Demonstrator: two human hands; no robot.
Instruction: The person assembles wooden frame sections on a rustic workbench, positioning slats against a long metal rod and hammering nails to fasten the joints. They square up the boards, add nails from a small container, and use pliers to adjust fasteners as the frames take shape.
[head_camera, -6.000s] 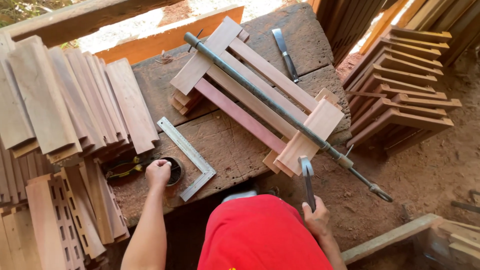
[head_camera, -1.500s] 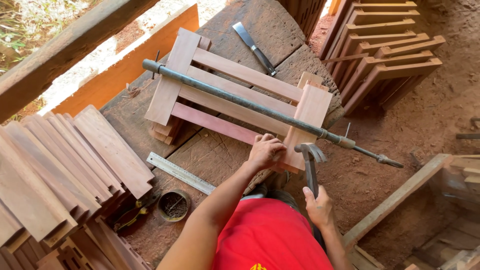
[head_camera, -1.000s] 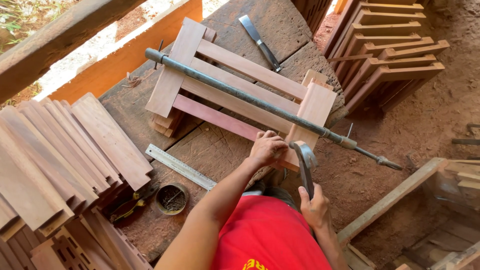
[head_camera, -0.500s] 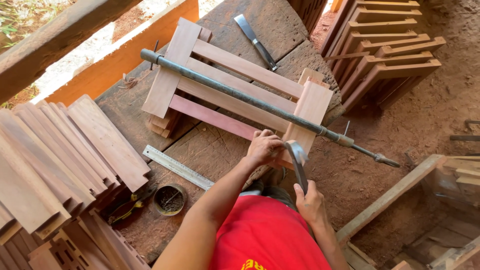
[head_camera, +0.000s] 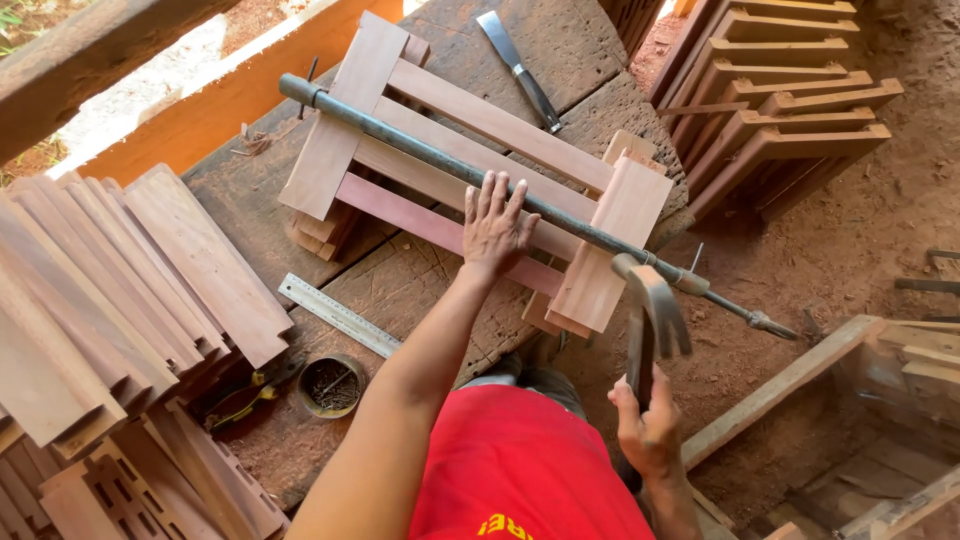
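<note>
Your left hand (head_camera: 494, 226) lies flat, fingers spread, on the slats of the wooden frame (head_camera: 470, 170) in the middle of the picture, its fingertips just touching the long metal bar clamp (head_camera: 500, 185) that runs diagonally across the frame from upper left to lower right. Nothing is gripped in that hand; it presses down with an open palm. Your right hand (head_camera: 648, 430), low and right of centre, is closed around the handle of a claw hammer (head_camera: 650, 315). The hammer's head sits just beside the frame's right end piece (head_camera: 610, 250), close to where the clamp bar leaves the wood; whether it touches cannot be told.

The frame rests on a rough wooden bench (head_camera: 400, 290) and is propped on small blocks at its left end. On the bench, left of your forearm, lies a steel ruler (head_camera: 338, 315), and below it a round tin of nails (head_camera: 330, 386). A chisel (head_camera: 520, 68) lies at the top of the picture, beyond the frame. Stacked boards (head_camera: 120, 290) fill the left side, and a row of finished wooden pieces (head_camera: 790, 100) stands on the dirt floor at upper right.
</note>
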